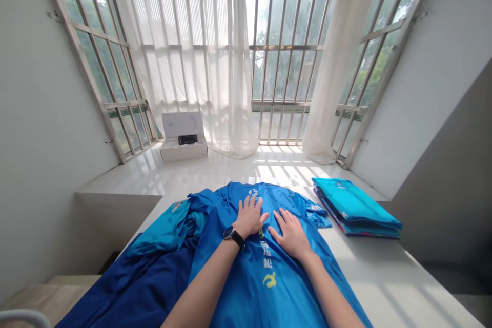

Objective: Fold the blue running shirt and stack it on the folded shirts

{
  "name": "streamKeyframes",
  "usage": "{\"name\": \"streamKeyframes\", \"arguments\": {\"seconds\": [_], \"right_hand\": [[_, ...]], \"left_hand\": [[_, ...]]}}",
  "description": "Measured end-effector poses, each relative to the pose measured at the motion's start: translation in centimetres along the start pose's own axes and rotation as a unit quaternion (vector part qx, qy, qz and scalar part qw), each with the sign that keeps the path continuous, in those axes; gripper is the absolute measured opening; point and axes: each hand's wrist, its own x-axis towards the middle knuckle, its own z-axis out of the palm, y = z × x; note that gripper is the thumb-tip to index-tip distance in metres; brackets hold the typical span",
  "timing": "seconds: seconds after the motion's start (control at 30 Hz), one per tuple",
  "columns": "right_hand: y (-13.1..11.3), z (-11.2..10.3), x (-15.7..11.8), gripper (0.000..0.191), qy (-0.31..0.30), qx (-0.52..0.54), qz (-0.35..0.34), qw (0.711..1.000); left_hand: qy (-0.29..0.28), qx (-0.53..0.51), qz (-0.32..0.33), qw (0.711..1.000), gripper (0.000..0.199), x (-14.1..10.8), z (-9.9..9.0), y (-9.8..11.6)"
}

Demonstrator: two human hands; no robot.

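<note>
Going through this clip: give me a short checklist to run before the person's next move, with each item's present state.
1. Left hand flat on the blue printed shirt: ok.
2. Right hand flat on that shirt, apart from the left hand: ok.
3. Rumpled teal garment beside the shirt lying smooth: not ok, it is bunched.
4. Folded teal stack neatly squared: ok.
5. Shirt's sleeve clear of the stack: cannot tell, they lie very close.
6. Black item sitting in the open white box: ok.
</note>
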Motion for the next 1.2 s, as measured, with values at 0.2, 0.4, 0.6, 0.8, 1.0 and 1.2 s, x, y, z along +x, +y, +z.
{"name": "streamKeyframes", "arguments": {"seconds": [0.2, 0.4, 0.6, 0.8, 1.0, 1.2], "right_hand": [[1.6, -0.2, 0.6, 0.044, 0.087, 0.125, 0.038, 0.988], [3.2, -0.5, 0.7, 0.054, 0.143, 0.081, 0.103, 0.981], [6.7, -1.9, 2.5, 0.046, 0.096, -0.053, 0.13, 0.986], [9.8, -4.2, 6.8, 0.031, 0.006, -0.09, 0.122, 0.988], [7.3, -2.8, 4.9, 0.043, 0.035, -0.09, 0.044, 0.994], [7.7, -3.5, 2.6, 0.049, 0.046, -0.14, 0.188, 0.971]], "left_hand": [[0.017, 0.008, -0.029, 0.999, 0.065, 0.4, 2.3, -0.2], [0.006, 0.001, -0.044, 0.999, 0.071, 0.4, 2.1, -0.2], [-0.002, -0.014, -0.039, 0.999, 0.075, 0.3, 2.1, -0.4], [-0.006, -0.03, -0.032, 0.999, 0.076, 0.3, 1.9, -0.5], [-0.004, -0.04, -0.031, 0.999, 0.076, 0.3, 1.8, -0.6], [0.001, -0.04, -0.025, 0.999, 0.074, 0.4, 1.9, -0.6]]}}
